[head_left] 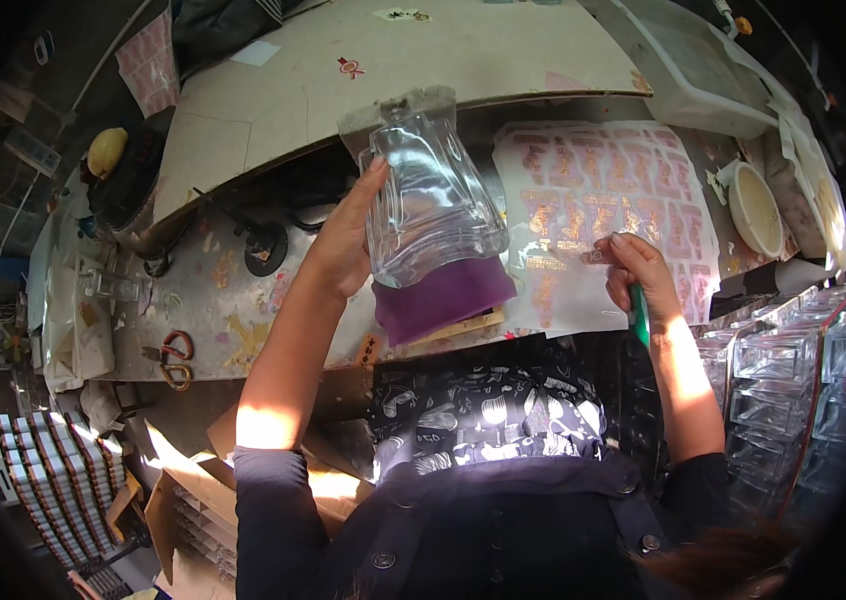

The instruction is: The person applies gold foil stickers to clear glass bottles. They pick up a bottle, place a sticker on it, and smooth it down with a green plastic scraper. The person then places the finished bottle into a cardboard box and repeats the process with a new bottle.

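Note:
My left hand (346, 232) is wrapped round the side of a clear glass bottle (433, 190), which is tilted with its neck pointing away from me. The bottle's thick base is just over a purple pad (448, 298) near the bench's front edge. To the right, my right hand (640, 272) is closed above printed sheets. Its fingertips pinch a small decal piece (595, 256) with gold-brown print. A green tool (640, 312) sticks out below the palm; its working end is hidden. Under that hand lie decal sheets (543, 150) with rows of pink and gold prints.
A raised pale board (273, 95) spans the bench's back. Orange-handled scissors (177, 360) and another glass bottle (111, 286) lie at left. A white bowl (755, 212) and a clear plastic tub (703, 90) stand at right. Stacked glass bottles (773, 370) are beside my right arm.

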Demonstrator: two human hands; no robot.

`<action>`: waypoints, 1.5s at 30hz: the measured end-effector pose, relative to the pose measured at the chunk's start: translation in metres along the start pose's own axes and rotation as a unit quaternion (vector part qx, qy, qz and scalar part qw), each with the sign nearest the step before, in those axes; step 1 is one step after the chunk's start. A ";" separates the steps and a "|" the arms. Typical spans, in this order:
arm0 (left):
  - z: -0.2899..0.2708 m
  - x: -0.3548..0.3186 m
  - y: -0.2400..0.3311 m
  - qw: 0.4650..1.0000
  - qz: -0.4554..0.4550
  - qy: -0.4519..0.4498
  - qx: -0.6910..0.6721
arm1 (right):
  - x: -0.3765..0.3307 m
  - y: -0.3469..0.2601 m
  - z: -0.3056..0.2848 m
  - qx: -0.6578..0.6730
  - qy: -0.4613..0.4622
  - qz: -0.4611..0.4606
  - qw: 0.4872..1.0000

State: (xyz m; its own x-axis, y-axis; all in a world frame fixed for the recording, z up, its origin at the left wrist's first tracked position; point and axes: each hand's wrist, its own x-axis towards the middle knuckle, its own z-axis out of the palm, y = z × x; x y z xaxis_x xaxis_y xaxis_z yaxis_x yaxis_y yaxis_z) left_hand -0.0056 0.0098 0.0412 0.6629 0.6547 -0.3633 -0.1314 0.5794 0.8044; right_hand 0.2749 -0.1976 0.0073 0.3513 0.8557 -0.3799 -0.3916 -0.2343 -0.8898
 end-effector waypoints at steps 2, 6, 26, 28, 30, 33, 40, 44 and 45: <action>-0.011 0.006 -0.006 1.000 0.008 -0.026 0.010 | 0.002 -0.003 0.011 0.005 0.004 0.017 1.000; -0.013 0.007 -0.026 0.980 0.059 0.077 0.172 | 0.016 -0.020 0.044 -0.029 -0.025 -0.061 0.997; -0.001 0.031 -0.030 0.937 0.226 0.175 0.202 | 0.040 0.008 0.150 -0.547 -0.052 -0.558 0.622; 0.004 0.030 -0.024 0.935 0.203 0.178 0.230 | 0.033 0.005 0.148 -0.536 -0.070 -0.547 0.639; 0.000 0.034 -0.022 0.932 0.197 0.177 0.248 | 0.038 0.009 0.141 -0.455 -0.113 -0.525 0.710; -0.016 0.037 -0.026 0.946 0.179 0.156 0.220 | 0.045 -0.008 0.137 -0.411 -0.077 -0.342 0.841; -0.014 -0.008 -0.038 0.976 0.124 0.036 0.177 | 0.075 -0.016 0.128 -0.385 -0.164 -0.068 0.906; -0.015 -0.014 -0.036 0.980 0.103 0.025 0.170 | 0.073 -0.016 0.126 -0.399 -0.183 -0.063 0.896; -0.018 -0.013 -0.037 0.980 0.106 0.015 0.169 | 0.073 -0.016 0.125 -0.401 -0.182 -0.061 0.896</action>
State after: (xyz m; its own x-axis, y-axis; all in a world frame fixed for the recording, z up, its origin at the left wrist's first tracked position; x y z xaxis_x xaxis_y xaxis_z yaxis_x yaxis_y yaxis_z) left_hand -0.0232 -0.0114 0.0080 0.6246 0.7597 -0.1811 -0.0079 0.2380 0.9712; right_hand 0.2004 -0.0741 0.0255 -0.0078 0.9573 -0.2890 0.4192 -0.2592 -0.8701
